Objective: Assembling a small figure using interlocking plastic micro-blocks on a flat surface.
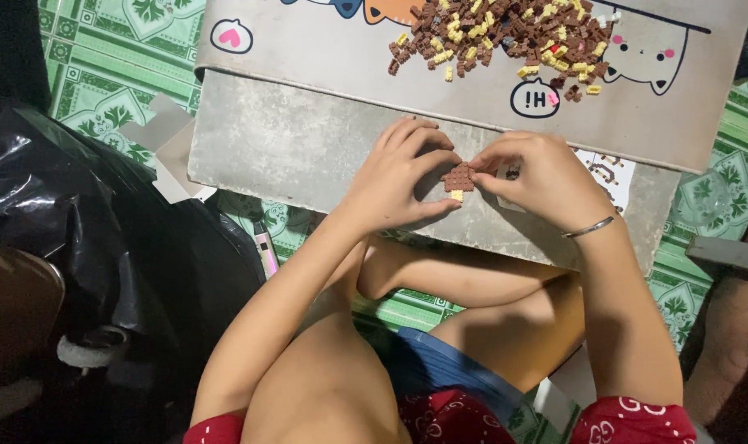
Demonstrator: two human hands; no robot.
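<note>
Where both hands meet on the grey board [308, 156], left hand [399, 177] and right hand [538, 177] pinch a small brown brick assembly [459, 178] between fingertips; it looks light, rigid, and likely to snap apart, so edges suit holding. Beyond the grip lies a loose brick pile [505, 37].

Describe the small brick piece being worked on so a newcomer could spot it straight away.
Start at the low grey table; near its front edge the left hand and right hand meet. Pinched between their fingertips is the small brown brick assembly with one yellow brick below, unlike the loose brick pile further back.
</note>
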